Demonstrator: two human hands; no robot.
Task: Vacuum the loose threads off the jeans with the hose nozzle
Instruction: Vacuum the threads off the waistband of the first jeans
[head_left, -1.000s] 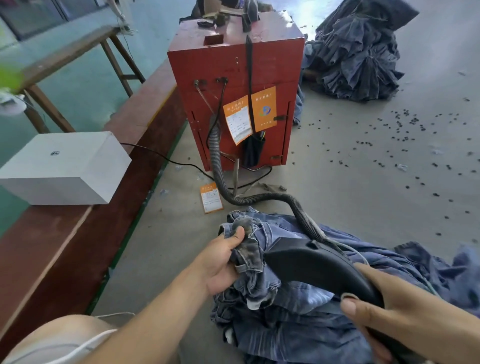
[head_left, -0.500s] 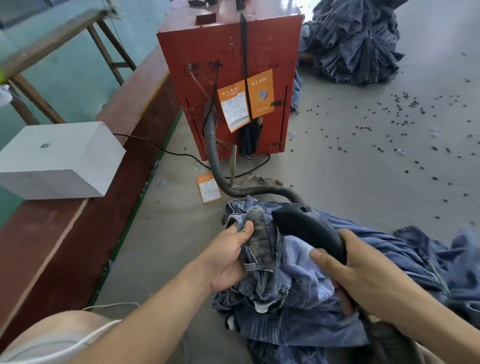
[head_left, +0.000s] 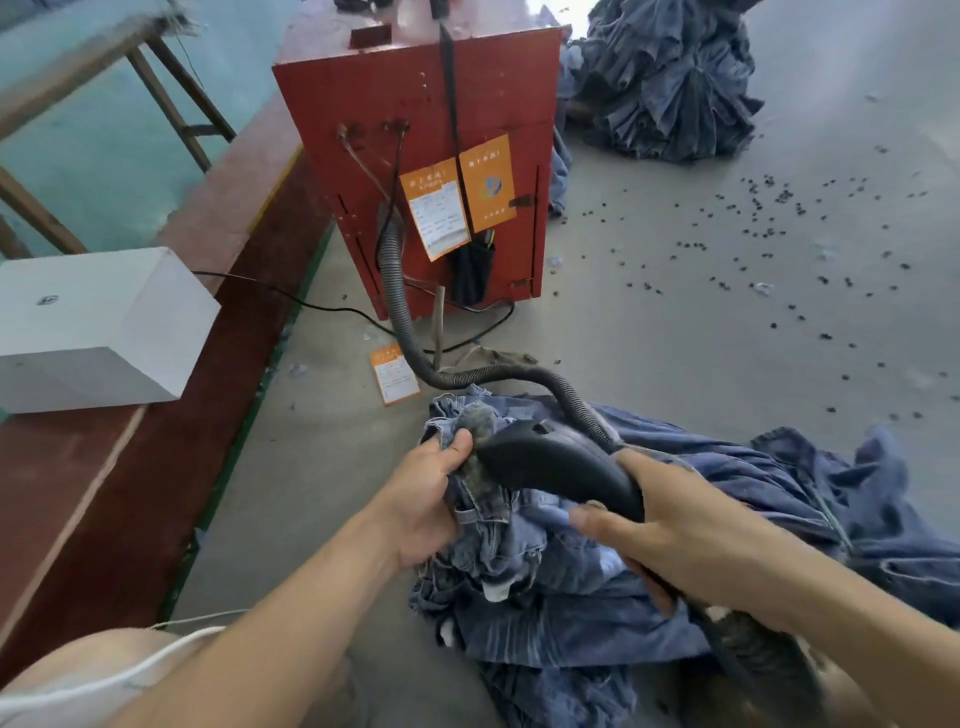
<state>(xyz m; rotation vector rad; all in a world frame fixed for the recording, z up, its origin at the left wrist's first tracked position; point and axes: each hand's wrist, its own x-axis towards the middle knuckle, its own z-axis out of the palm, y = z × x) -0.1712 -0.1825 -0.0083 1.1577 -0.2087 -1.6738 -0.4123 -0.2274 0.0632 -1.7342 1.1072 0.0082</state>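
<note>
Left hand (head_left: 426, 499) bunches a fold of the jeans (head_left: 597, 561), heaped on the grey floor (head_left: 675, 338); right hand (head_left: 691, 540) grips the black nozzle (head_left: 550, 462), tip against that fold. Ribbed hose (head_left: 400, 306) runs to the red cabinet (head_left: 415, 156).

Counts, relative to red cabinet (head_left: 415, 171): 1 cabinet. 2 orange tags (head_left: 460, 200) on its front, 1 more tag (head_left: 395, 374) on floor below. 1 ribbed hose (head_left: 400, 306) from its front. 1 white box (head_left: 98, 327) to its left. 2 denim heaps: 1 behind-right (head_left: 670, 78), 1 in front (head_left: 571, 561). 2 hands, left (head_left: 423, 499), right (head_left: 691, 540).
</note>
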